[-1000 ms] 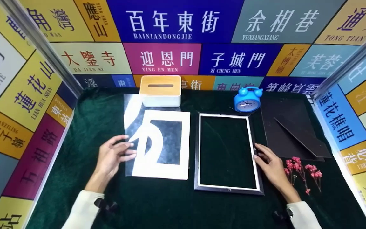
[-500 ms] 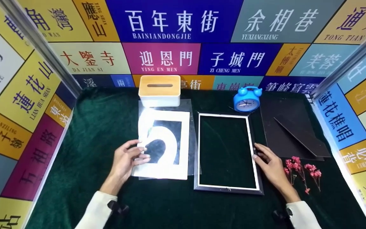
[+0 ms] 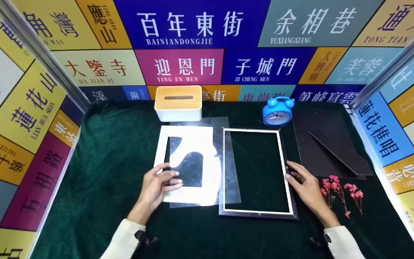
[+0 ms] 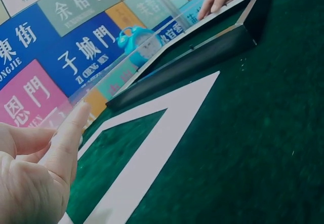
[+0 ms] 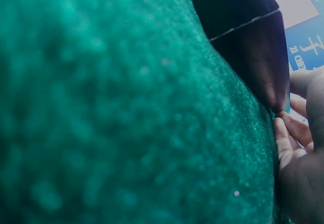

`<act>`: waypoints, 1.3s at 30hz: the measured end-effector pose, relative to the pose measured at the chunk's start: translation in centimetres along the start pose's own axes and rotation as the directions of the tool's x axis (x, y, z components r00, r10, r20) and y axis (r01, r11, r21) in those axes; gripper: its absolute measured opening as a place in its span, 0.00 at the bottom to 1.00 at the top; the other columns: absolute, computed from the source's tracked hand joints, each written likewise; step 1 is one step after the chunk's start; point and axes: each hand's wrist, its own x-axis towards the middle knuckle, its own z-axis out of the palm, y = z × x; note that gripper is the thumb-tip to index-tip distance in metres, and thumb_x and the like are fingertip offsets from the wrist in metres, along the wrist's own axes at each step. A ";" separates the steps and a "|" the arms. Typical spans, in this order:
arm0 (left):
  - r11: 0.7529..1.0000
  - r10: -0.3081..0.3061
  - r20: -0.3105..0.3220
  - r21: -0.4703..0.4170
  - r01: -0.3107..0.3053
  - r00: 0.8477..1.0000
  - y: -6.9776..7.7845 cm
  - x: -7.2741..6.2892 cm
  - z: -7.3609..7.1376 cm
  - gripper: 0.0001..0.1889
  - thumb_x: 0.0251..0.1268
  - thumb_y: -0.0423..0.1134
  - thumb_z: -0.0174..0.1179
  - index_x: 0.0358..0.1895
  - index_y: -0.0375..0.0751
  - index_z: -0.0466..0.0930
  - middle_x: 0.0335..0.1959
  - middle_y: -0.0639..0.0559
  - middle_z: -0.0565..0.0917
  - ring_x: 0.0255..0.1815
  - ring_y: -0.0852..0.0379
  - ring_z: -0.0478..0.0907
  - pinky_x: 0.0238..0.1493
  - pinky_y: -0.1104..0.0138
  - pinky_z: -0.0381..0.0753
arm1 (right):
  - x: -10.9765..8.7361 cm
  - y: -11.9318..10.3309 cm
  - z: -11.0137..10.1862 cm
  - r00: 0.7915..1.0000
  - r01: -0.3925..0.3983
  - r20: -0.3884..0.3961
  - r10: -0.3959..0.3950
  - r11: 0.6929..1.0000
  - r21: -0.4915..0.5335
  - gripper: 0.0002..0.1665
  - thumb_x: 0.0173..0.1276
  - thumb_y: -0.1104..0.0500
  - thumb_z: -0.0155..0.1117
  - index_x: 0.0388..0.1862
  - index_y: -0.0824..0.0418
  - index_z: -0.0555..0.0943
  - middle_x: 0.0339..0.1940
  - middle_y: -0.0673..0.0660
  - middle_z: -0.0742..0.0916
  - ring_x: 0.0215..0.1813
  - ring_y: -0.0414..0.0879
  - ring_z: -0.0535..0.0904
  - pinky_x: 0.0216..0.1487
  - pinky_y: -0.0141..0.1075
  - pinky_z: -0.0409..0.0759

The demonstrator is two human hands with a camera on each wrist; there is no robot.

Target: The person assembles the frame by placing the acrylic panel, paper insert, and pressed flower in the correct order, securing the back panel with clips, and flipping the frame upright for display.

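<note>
My left hand point(image 3: 158, 187) pinches the left edge of a clear plastic sheet point(image 3: 192, 169) between thumb and fingers. The sheet hangs over a white mat board point(image 3: 161, 151) with a rectangular opening, and its right side overlaps the left bar of a black picture frame point(image 3: 259, 214) with a white inner lip. Bright glare covers part of the sheet. In the left wrist view the mat point(image 4: 174, 112) lies flat below the hand point(image 4: 38, 168). My right hand point(image 3: 306, 185) holds the frame's right side, fingertips against its outer edge in the right wrist view.
A black backing board point(image 3: 311, 154) with a stand leg point(image 3: 343, 158) lies right of the frame. Pink dried flowers point(image 3: 352, 194) lie near my right hand. A blue alarm clock point(image 3: 277, 113) and a wood-topped tissue box point(image 3: 178, 104) stand at the back of the green cloth.
My left hand has carried the clear sheet to the right, from the mat's left side until it overlaps the frame's left bar. The right hand stays at the frame.
</note>
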 end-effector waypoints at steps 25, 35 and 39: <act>0.997 -0.081 0.116 0.010 0.080 0.990 -4.0 -0.5 5.1 0.21 0.73 0.21 0.63 0.66 0.23 0.74 0.46 0.30 0.90 0.33 0.47 0.93 0.44 0.50 0.93 | -0.2 -0.2 -0.1 1.000 -0.006 -0.007 0.007 1.000 0.014 0.28 0.74 0.76 0.70 0.72 0.71 0.83 0.72 0.72 0.82 0.65 0.34 0.82 0.65 0.24 0.79; 0.990 -0.131 0.140 -0.043 0.138 0.981 -4.6 -0.7 8.5 0.26 0.71 0.21 0.62 0.70 0.20 0.69 0.44 0.32 0.90 0.32 0.47 0.93 0.43 0.50 0.93 | -0.2 -0.3 -0.1 1.000 -0.018 -0.002 0.018 1.000 0.014 0.28 0.74 0.76 0.70 0.72 0.72 0.82 0.72 0.72 0.82 0.65 0.33 0.82 0.64 0.23 0.79; 0.986 -0.141 0.145 -0.064 0.151 0.979 -4.7 -0.8 9.6 0.25 0.71 0.21 0.62 0.68 0.21 0.69 0.44 0.33 0.90 0.31 0.48 0.93 0.43 0.51 0.93 | 0.0 -0.4 -0.1 1.000 -0.018 0.007 0.018 1.000 0.001 0.28 0.74 0.75 0.71 0.72 0.71 0.82 0.73 0.72 0.82 0.64 0.32 0.81 0.64 0.22 0.79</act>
